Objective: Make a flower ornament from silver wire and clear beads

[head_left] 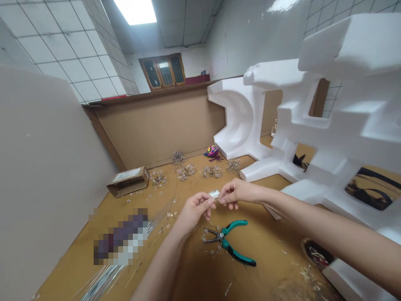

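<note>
My left hand (198, 207) and my right hand (234, 193) meet over the table, their fingers closed. Between the fingertips is a small shiny clear or silvery piece (214, 194), pinched from both sides; its exact kind is too small to tell. Just below the hands lie pliers (222, 236) with teal and black handles, jaws and handles spread. Small clear beads (205, 231) are scattered round the plier jaws. To the left, a bundle of thin metal wires (105, 282) rests on the table, partly under a pixelated patch.
Several clusters of clear beaded wire (187, 172) stand along the back, near a colourful ball-like item (211, 151). At left is an open cardboard box (128, 182). White foam packing (238, 121) rises on the right. A hole (318, 254) in the tabletop holds scraps.
</note>
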The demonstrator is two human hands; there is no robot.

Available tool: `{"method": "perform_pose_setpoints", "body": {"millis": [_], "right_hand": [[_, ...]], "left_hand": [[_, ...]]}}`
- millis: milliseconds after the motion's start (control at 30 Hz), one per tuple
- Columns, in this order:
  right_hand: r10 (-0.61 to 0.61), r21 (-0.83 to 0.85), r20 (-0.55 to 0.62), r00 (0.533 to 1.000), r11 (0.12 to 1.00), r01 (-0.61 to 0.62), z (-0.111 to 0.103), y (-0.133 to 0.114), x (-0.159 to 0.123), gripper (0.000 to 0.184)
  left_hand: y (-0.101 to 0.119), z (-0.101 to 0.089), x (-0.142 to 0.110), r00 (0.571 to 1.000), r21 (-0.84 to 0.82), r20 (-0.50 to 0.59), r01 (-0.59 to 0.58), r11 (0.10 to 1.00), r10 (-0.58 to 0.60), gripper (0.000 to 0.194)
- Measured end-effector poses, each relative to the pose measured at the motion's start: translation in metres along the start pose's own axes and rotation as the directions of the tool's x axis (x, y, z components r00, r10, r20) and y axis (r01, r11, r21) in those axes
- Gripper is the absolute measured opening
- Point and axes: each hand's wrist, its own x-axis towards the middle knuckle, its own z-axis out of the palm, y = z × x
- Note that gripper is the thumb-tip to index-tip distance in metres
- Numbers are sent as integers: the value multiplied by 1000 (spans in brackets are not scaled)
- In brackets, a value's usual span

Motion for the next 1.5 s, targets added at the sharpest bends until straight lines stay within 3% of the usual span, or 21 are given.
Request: {"method": "perform_pose_setpoints", "body": {"millis": [167, 367, 633, 967, 1133, 1367, 1500], "right_hand": [[-12, -1, -109, 994, 1000, 12, 6, 1, -2, 14], [-9, 71, -208, 978, 997, 24, 16, 2, -5, 20], [38, 82, -175, 984, 996, -24, 13, -7, -9, 26], [11, -22, -197, 980, 1000, -16, 26, -5, -6, 18], [-21, 62, -267, 963, 997, 39, 35, 1, -3, 23], [25, 197, -183, 983, 980, 12, 28, -2, -3, 31], [49, 268, -188, 981, 963, 3, 28, -7, -3, 39]], "left_hand": [[-1, 0, 0, 1000, -6, 2, 0, 1000, 0, 25], [-4, 0, -5, 999, -7, 29, -14, 1000, 14, 22], [-1, -1, -6, 998, -3, 23, 52, 999, -52, 25], [-6, 7, -3, 995, 154, 98, 4, 988, -19, 29], [-4, 7, -3, 998, 106, 66, -14, 994, 7, 28], [-6, 4, 0, 999, 123, -1, 45, 991, -45, 26], [-8, 4, 5, 997, 84, -68, -37, 996, 43, 21]]}}
